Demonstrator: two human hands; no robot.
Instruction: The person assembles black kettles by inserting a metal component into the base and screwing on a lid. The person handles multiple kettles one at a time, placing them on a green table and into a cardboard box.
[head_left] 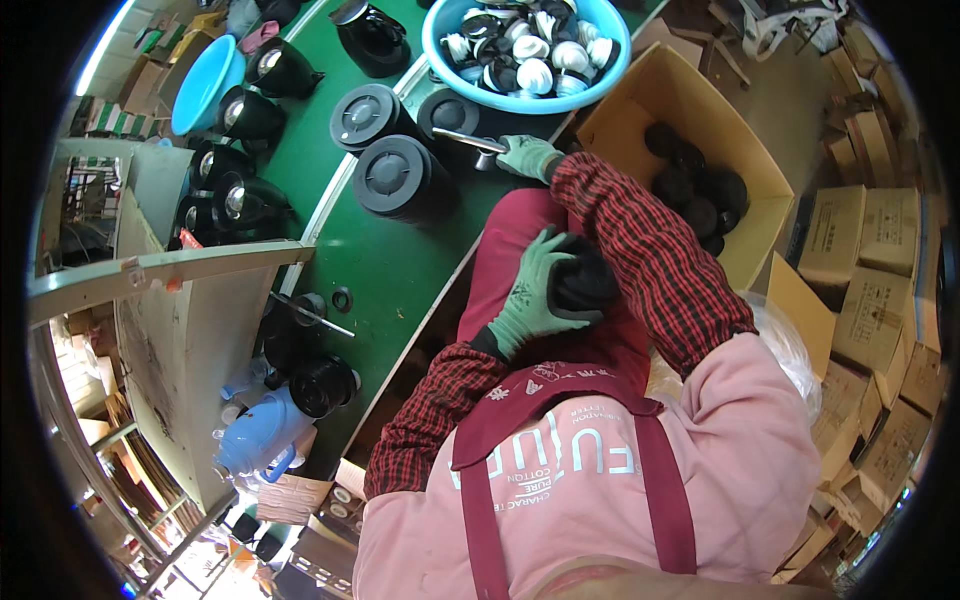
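My left hand (538,292), in a pale green work glove, is closed around a black rounded part (585,277) on my lap. The hand hides much of that part, so I cannot tell its exact kind. My right hand (530,158), gloved the same way, grips a slim metal bar-shaped tool (460,138) over the table's edge. Just left of it are several black cylindrical containers with round ridged tops, among them a tall one (393,180) and another (365,117) behind. The tool reaches across the top of a third container (447,113).
A blue basin (440,75) of black and white lids stands on the green table (370,265). Black pots (245,200) line its left side. An open carton (755,150) with black round parts is at my right. A metal frame (200,265) crosses the left.
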